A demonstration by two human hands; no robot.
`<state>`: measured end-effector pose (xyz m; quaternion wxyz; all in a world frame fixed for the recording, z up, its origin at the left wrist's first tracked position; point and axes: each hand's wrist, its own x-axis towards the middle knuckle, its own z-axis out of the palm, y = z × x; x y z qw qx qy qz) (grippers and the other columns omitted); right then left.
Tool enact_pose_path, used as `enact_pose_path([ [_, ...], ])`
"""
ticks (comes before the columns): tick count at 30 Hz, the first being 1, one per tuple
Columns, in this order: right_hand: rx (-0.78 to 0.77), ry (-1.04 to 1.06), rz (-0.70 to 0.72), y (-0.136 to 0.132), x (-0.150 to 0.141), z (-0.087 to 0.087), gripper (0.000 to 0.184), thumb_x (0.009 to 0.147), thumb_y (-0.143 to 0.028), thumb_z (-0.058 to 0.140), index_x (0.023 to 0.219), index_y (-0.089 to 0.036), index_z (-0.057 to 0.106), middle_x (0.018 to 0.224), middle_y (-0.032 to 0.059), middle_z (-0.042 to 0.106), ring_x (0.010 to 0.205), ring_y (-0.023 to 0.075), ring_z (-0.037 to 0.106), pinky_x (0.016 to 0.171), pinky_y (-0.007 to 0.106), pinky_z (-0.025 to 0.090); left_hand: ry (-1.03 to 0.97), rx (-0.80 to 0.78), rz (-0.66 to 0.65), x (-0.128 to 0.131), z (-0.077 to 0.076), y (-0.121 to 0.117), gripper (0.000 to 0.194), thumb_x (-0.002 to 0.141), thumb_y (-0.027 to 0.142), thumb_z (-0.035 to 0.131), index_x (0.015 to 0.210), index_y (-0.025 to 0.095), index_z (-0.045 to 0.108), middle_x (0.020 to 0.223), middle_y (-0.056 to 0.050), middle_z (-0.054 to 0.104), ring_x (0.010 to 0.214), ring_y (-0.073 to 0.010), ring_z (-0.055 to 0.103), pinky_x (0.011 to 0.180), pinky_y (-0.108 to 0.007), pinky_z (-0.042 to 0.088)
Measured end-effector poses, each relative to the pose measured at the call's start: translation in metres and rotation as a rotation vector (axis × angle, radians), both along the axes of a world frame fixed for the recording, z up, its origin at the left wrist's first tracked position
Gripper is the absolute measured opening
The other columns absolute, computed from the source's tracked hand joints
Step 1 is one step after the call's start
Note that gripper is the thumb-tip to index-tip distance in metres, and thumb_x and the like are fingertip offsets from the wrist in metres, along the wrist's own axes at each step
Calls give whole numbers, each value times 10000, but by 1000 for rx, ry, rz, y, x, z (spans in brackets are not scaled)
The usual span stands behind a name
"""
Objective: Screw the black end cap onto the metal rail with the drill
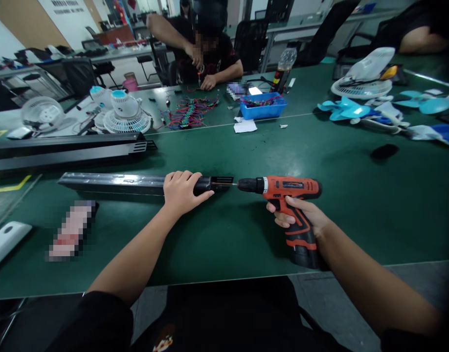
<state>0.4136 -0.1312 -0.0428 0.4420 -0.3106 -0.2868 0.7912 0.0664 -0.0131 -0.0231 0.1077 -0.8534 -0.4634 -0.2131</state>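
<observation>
My right hand (294, 212) grips an orange and black cordless drill (292, 188) by its handle, chuck pointing left. A thin bit (234, 184) runs from the chuck to the slotted end of a long black metal bar (114, 182) lying on the table. Over the bar's right part, my left hand (183, 190) is wrapped, fingers on the far side and thumb pointing right along it. Whether the bit's tip is inside the bar's end is too small to tell.
More long black bars (63, 151) lie at the left. Nearer are a phone (72, 230) and a white device (8, 239). Across the green table (228, 244) are wired parts (191, 111), a blue bin (264, 108), fan parts (344, 108) and a co-worker (206, 58).
</observation>
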Motion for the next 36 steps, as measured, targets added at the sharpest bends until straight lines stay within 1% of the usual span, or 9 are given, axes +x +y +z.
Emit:
enact_pose_path([
  [7,6,-33,18,1,2,-1,307,905,-451,755,1010,-164,728,782,37,656,494,99,392,508,273,486,-16,-35,0,0,0,0,601,893,766,601,1179,255,736,1072,-105,771,1051,-353,661,982,-508,405],
  [12,1,-57,-9,1,2,0,351,893,-475,762,1028,-152,733,813,53,686,483,85,366,500,268,452,-16,-27,-3,0,0,0,609,900,776,583,1172,253,736,1074,-105,768,1048,-349,661,982,-504,407],
  [14,-1,-75,8,1,3,0,371,913,-499,735,1024,-145,736,709,32,640,489,101,375,501,274,444,-14,-15,-9,0,-1,0,611,904,776,579,1167,248,737,1069,-106,768,1046,-347,663,981,-503,410],
  [16,-11,-101,43,0,4,0,399,933,-525,698,1032,-140,739,588,-1,546,502,129,403,505,284,441,-17,-8,-10,0,-1,0,611,903,775,581,1163,245,739,1060,-105,767,1041,-347,664,980,-505,412],
  [18,-18,-132,66,0,6,0,424,949,-541,665,1052,-137,739,541,-19,481,516,149,428,512,293,445,-21,-13,-10,0,-1,0,609,901,774,586,1166,247,739,1062,-105,767,1038,-349,663,976,-510,413],
  [22,-30,-171,48,0,6,1,440,938,-540,660,1085,-131,731,544,-20,477,516,153,436,516,296,445,-28,-34,-9,0,-1,0,612,898,776,588,1176,252,740,1073,-109,763,1051,-353,657,979,-514,412],
  [26,-57,-190,48,0,5,1,454,928,-541,662,1074,-116,730,520,-23,461,513,160,438,509,299,439,-26,-37,-5,0,0,0,625,894,779,591,1181,245,741,1081,-110,762,1058,-352,659,989,-504,409],
  [31,-35,-170,29,0,5,1,406,922,-520,683,1051,-138,732,539,-15,507,498,145,429,504,293,453,-20,-25,-1,0,-1,0,615,897,785,580,1172,259,740,1078,-105,767,1047,-348,661,981,-503,414],
  [36,-42,-144,4,0,5,1,366,912,-483,716,1038,-140,736,582,2,554,498,140,453,500,290,461,-23,-36,3,1,1,-1,597,892,783,587,1168,278,743,1075,-103,768,1045,-354,656,976,-511,414],
])
